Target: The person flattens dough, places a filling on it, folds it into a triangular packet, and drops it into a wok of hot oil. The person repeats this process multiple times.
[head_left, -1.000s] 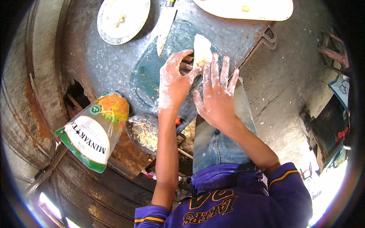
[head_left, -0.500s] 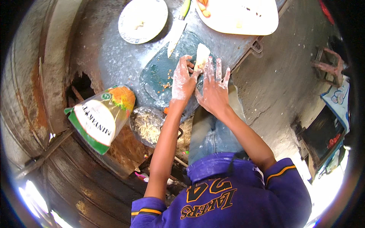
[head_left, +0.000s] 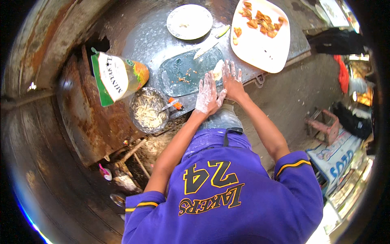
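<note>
A pale piece of dough [head_left: 218, 70] lies at the right edge of the dark green cutting board [head_left: 170, 70], between the fingertips of both hands. My left hand [head_left: 208, 96], white with flour, lies flat with fingers stretched out beside the dough's near end. Fingers apart, my right hand [head_left: 232, 84] rests along the dough's right side. Part of the dough is hidden behind the fingers. Brown crumbs dot the board. A knife [head_left: 206, 48] with a green handle lies across the board's far edge.
A white plate [head_left: 189, 12] with a small pale bit stands beyond the board. On the right, a white tray [head_left: 260, 53] holds several browned fried pieces. A bowl of pale shredded filling [head_left: 149, 114] with a spoon and an oil pouch [head_left: 122, 77] stand left. A stool [head_left: 323, 125] is on the floor.
The view has shifted, bringing more of the tray and its fried pieces into sight. My left hand has straightened from curled fingers to flat; the right stays beside the dough.
</note>
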Tool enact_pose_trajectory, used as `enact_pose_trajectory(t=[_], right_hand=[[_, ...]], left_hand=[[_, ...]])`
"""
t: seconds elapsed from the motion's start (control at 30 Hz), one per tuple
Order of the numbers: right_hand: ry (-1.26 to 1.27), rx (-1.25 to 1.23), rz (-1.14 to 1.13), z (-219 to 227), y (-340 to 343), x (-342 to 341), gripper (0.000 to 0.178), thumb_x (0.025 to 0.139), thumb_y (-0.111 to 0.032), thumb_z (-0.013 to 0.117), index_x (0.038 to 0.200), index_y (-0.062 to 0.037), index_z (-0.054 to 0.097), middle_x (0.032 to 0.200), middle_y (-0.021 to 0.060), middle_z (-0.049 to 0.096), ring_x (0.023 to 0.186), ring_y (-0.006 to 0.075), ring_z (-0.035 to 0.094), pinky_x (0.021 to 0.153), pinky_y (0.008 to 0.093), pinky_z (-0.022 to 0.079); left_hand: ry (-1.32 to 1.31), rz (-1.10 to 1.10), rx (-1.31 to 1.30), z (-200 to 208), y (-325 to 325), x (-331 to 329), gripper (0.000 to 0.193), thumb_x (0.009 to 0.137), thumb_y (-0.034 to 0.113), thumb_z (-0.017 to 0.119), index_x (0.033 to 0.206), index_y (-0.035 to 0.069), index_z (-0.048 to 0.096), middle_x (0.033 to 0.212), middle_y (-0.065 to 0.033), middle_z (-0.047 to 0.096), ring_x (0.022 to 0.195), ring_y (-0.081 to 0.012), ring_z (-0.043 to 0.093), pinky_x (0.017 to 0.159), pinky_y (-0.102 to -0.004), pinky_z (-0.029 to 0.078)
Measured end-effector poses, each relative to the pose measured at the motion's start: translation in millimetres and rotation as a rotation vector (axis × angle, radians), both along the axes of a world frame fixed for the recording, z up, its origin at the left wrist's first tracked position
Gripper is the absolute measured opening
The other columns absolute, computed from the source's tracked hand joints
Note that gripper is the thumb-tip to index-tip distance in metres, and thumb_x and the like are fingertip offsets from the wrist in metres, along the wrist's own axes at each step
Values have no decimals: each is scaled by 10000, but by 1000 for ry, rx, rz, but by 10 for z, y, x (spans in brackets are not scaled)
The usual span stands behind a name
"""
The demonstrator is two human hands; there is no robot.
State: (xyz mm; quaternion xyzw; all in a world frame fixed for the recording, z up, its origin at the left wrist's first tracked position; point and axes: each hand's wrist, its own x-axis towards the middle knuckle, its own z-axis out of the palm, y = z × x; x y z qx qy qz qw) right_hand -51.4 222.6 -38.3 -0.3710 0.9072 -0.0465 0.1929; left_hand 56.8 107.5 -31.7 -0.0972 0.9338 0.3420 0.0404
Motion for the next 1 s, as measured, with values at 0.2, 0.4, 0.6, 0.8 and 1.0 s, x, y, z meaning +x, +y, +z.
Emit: enact_pose_trajectory(t=[0.2,0.4,0.6,0.8,1.0], right_hand=[[0,75,137,24,61,-114,1017,813,-293,653,1539,90,53,1632,264,6,1513,427,24,1161,668,99],[-63,-75,242,54,76,-354,1140,720,-492,781,1499,122,220,1596,320,113,1496,408,158,1200,596,74],[-208,48,384,-39,29,-579,1335,705,-660,736,1519,123,26,1584,354,81,1476,447,198,1197,590,72],[-98,-54,523,60,60,-754,1171,755,-543,753,1516,112,151,1575,303,229,1463,427,252,1214,531,115],[-234,-186,631,148,-140,-1171,863,821,-208,713,1521,19,262,1488,297,383,1379,477,351,1144,456,333]], left_hand=[[-73,-23,-177,-143,129,-57,976,957,554,438,1504,-157,52,1594,-338,72,1507,-426,77,1210,-556,53],[-57,39,-261,-147,222,-28,984,929,577,468,1506,-143,124,1595,-332,93,1509,-428,70,1205,-574,35],[-174,81,-337,-188,322,-33,972,952,628,391,1510,-131,155,1599,-307,128,1509,-403,103,1216,-543,59],[-126,124,-307,-140,255,-21,865,992,534,404,1542,-65,111,1621,-232,152,1501,-354,188,1213,-537,100],[248,510,95,-74,170,-140,877,871,156,667,1564,55,139,1201,-182,626,1099,-387,559,1004,-479,410]])
